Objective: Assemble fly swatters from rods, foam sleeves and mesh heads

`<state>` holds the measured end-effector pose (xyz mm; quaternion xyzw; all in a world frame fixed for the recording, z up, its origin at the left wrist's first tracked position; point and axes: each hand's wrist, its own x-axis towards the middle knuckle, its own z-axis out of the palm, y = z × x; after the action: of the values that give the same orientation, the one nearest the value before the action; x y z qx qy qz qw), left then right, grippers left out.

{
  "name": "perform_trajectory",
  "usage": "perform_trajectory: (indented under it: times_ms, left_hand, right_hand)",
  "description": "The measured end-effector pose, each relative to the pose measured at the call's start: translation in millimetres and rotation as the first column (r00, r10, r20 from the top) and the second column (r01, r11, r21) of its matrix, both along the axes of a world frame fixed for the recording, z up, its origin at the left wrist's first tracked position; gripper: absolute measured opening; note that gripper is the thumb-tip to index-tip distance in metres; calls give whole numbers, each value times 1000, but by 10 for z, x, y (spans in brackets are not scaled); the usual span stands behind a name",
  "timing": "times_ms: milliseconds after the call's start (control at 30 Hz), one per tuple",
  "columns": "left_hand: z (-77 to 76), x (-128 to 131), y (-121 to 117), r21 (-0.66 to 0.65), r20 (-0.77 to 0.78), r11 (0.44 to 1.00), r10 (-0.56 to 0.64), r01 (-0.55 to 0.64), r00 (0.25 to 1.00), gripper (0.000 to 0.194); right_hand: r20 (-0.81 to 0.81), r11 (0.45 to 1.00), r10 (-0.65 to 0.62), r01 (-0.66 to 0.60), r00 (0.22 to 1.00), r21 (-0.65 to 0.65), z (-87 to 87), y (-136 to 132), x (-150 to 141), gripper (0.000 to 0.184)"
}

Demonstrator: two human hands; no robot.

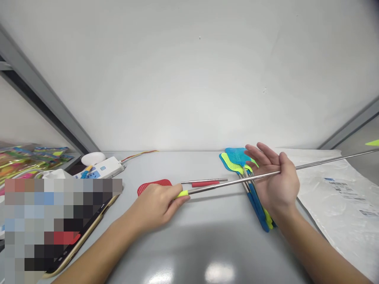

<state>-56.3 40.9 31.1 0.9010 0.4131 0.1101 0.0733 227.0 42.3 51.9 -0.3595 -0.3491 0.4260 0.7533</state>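
The left grip (155, 207) is closed round the yellow-green handle (182, 193) of a long steel fly swatter shaft (237, 180). The shaft crosses the right grip (275, 179), which is wide open, palm up, its fingers not closed on the steel, and runs out of view beyond it. Just ahead of the left grip, a red fly swatter (154, 186) lies on the bench (189, 252). Just beyond the right grip lies a pile of blue and yellow-green fly swatters (237, 159). One swatter is up in the hands; the others are down.
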Motion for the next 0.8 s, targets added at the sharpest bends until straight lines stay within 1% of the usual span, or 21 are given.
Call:
perform_trajectory:
  times_ms: [67, 100, 133, 200, 267, 333, 400, 433, 467, 500, 567, 600, 667, 700, 767, 800]
  left_hand:
    - [-15, 44, -17, -2, -6, 1000, -7, 7, 1000, 35]
    - [-25, 68, -30, -9, -4, 1000, -19, 19, 1000, 35]
    - [-37, 90, -44, -18, 3, 999, -34, 35, 999, 35]
    - [-60, 113, -64, -30, 27, 998, -62, 63, 998, 35]
    - [-73, 101, -64, -23, 57, 997, -74, 75, 996, 35]
    - [-66, 57, -42, -7, 77, 998, -63, 63, 995, 35]
    - [-39, -5, -3, 9, 85, 999, -36, 35, 996, 35]
    - [-21, -38, 19, 15, 87, 1000, -21, 20, 996, 35]
    - [-2, -70, 40, 17, 86, 1000, -9, 8, 996, 35]
    - [16, -98, 60, 20, 85, 1000, -1, -1, 996, 36]
    - [44, -137, 89, 18, 79, 1000, 7, -8, 997, 36]
    - [51, -144, 96, 15, 75, 1000, 8, -9, 997, 36]
    - [51, -129, 92, 9, 63, 1000, 3, -3, 998, 37]
    - [43, -109, 82, 7, 54, 1000, 2, -2, 999, 37]
    - [14, -55, 52, 16, 31, 1000, -2, 1, 1000, 37]
    - [-5, -28, 37, 24, 19, 1000, -9, 9, 1000, 36]
  right_hand:
    - [28, 995, 96, -95, 995, -32, -78, -83, -188, 47]
    - [41, 985, 165, -163, 985, -52, -115, -131, -284, 49]
    - [53, 969, 239, -235, 970, -71, -147, -178, -373, 50]
    - [98, 940, 338, -331, 936, -82, -189, -257, -506, 53]
    - [153, 921, 388, -378, 909, -94, -188, -295, -556, 54]
    - [166, 912, 409, -394, 898, -116, -141, -282, -509, 58]
    - [111, 933, 353, -342, 929, -109, -61, -218, -357, 65]
    - [66, 956, 286, -280, 956, -90, -16, -170, -244, 66]
    - [17, 980, 191, -189, 981, -67, 25, -115, -112, 66]
    - [-21, 994, 97, -98, 995, -51, 59, -54, 29, 63]
    - [-66, 997, -74, 73, 995, -24, 94, 62, 287, 55]
    - [-69, 993, -119, 118, 991, -19, 94, 107, 376, 50]
    - [-48, 988, -156, 156, 987, -4, 61, 148, 421, 45]
    - [-32, 989, -147, 147, 989, 0, 32, 137, 372, 44]
    - [2, 997, -75, 75, 997, -6, -34, 57, 154, 44]
    - [14, 1000, 7, -7, 1000, -26, -66, -6, 11, 44]
